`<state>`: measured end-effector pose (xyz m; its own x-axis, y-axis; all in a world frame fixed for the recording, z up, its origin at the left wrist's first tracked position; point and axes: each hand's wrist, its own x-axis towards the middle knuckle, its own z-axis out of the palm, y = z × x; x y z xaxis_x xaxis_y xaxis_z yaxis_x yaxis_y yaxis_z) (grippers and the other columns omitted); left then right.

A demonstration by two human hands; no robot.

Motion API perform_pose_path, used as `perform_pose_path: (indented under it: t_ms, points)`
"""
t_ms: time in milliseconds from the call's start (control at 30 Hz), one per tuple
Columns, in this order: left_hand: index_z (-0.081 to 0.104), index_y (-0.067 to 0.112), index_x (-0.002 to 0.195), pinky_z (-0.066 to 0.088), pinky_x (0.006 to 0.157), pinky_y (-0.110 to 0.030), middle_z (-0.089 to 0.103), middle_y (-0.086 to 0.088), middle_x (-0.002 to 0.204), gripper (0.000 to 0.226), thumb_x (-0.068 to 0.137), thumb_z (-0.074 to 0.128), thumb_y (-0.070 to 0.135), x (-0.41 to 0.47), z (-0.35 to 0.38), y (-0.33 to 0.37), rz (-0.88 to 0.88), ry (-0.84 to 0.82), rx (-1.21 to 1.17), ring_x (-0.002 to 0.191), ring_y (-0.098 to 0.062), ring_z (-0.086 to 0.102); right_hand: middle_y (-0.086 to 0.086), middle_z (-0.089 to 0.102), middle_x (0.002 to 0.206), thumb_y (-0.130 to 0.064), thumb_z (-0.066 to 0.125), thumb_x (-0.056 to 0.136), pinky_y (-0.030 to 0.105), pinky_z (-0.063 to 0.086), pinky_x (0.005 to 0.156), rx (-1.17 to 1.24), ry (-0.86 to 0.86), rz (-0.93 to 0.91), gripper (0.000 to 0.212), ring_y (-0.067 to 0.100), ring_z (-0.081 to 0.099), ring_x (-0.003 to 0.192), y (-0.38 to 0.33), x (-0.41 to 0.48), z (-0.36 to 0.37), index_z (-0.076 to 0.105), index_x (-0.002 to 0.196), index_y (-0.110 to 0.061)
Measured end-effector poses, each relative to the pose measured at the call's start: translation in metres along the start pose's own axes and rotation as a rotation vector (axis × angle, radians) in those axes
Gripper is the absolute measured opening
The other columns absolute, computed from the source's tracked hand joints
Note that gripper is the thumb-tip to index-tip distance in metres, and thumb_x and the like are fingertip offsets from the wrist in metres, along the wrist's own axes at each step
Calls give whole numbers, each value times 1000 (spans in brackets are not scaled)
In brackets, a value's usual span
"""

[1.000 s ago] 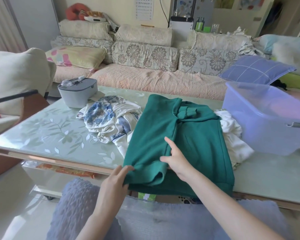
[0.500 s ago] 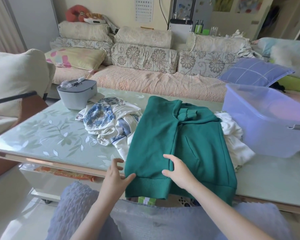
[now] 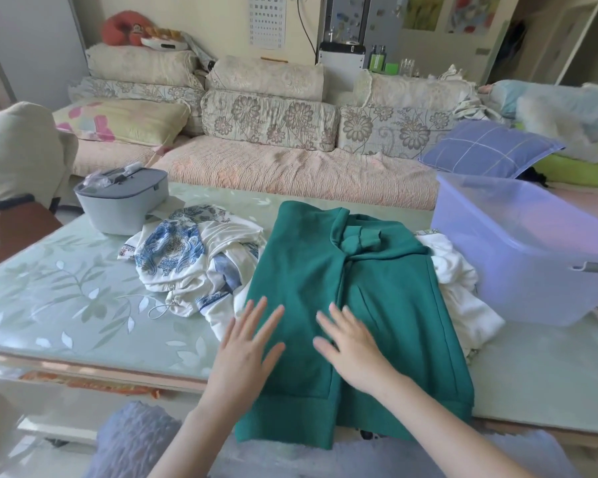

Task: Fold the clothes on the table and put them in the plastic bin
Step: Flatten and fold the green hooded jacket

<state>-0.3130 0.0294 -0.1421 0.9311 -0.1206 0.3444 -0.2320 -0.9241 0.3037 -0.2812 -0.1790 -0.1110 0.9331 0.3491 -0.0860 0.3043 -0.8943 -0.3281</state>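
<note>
Now both hands, left [image 3: 247, 343] & right [image 3: 351, 343], lie flat, fingers spread, holding nothing, on soft thick green knit sweatshirt [image 3: 353, 298], lower centre; prob. floppy, take hem corners.

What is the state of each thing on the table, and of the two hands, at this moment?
green sweatshirt: sides folded in, lying flat, hem over the table edge.
left hand: open, fingers spread on the sweatshirt.
right hand: open, flat on the sweatshirt.
patterned garment: crumpled, unfolded.
white garment: crumpled, partly under the sweatshirt.
plastic bin: open, no clothes seen inside.
grey case: closed.
</note>
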Motion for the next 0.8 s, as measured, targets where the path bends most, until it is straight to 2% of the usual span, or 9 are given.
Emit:
perform_pose_path:
  t_ms: [67, 133, 200, 300, 400, 500, 567, 667, 800]
  points:
    - [54, 33, 130, 26, 103, -35, 49, 4, 138, 59, 97, 12, 58, 1, 23, -2, 25, -170, 126, 129, -20, 45, -9, -15, 157, -74, -6, 73, 35, -11, 117, -65, -69, 6, 87, 13, -15, 145, 6, -2, 20, 1, 150, -35]
    - [62, 37, 121, 39, 97, -35, 59, 6, 128, 66, 96, 5, 59, 4, 31, -4, 7, -265, 168, 120, -17, 53, -11, -16, 156, -74, -18, 58, 35, -14, 115, -53, -83, 21, 101, 13, -16, 145, 10, -1, 25, -1, 150, -36]
    - [69, 38, 108, 50, 85, -27, 67, 9, 115, 70, 96, 4, 59, 13, 20, -1, -6, -230, 170, 106, -14, 64, -11, -15, 157, -75, -15, 55, 36, -13, 116, -17, -124, 32, 105, 14, -16, 145, 11, 5, 17, 1, 151, -34]
    - [71, 31, 105, 33, 94, -27, 67, 7, 111, 61, 94, 16, 56, 40, 10, -1, -66, -92, 44, 107, -19, 63, -9, -7, 159, -75, 8, 76, 35, -2, 118, 166, -87, 91, 88, 15, -8, 146, 10, 22, 0, 11, 151, -29]
    - [56, 35, 128, 13, 113, -33, 43, 4, 144, 72, 81, 8, 62, 70, 13, 3, -80, -57, 9, 139, -21, 32, -1, 10, 158, -47, 35, 98, 35, 11, 115, 337, 62, 170, 57, 18, 6, 144, 18, 52, -17, 22, 150, -26]
    - [47, 35, 136, 10, 116, -41, 29, 1, 153, 78, 76, 4, 61, 106, 25, -1, -83, -29, -26, 145, -23, 14, 4, 32, 145, -38, 39, 99, 32, 22, 109, 299, 204, 175, 51, 21, 22, 134, 27, 93, -31, 30, 147, -22]
    - [42, 33, 140, 10, 116, -41, 24, -2, 155, 72, 82, 8, 60, 137, 29, -6, -94, -21, -19, 146, -24, 10, 5, 37, 137, -37, 40, 99, 31, 24, 106, 263, 272, 162, 50, 22, 27, 129, 30, 128, -42, 33, 146, -20]
    - [16, 35, 149, -1, 117, -39, -1, 0, 159, 58, 95, 18, 57, 183, 41, -17, -146, -102, 65, 146, -20, -7, 13, 35, 137, -42, 41, 97, 36, 26, 105, 253, 290, 296, 53, 32, 29, 127, 38, 187, -61, 32, 145, -20]
    - [6, 41, 148, -1, 117, -42, -9, 8, 158, 91, 64, -16, 67, 203, 65, -30, -163, -159, 115, 145, -18, -14, 15, 39, 141, -53, 39, 94, 39, 31, 102, 60, 187, 445, 64, 35, 32, 129, 62, 242, -68, 24, 148, -22]
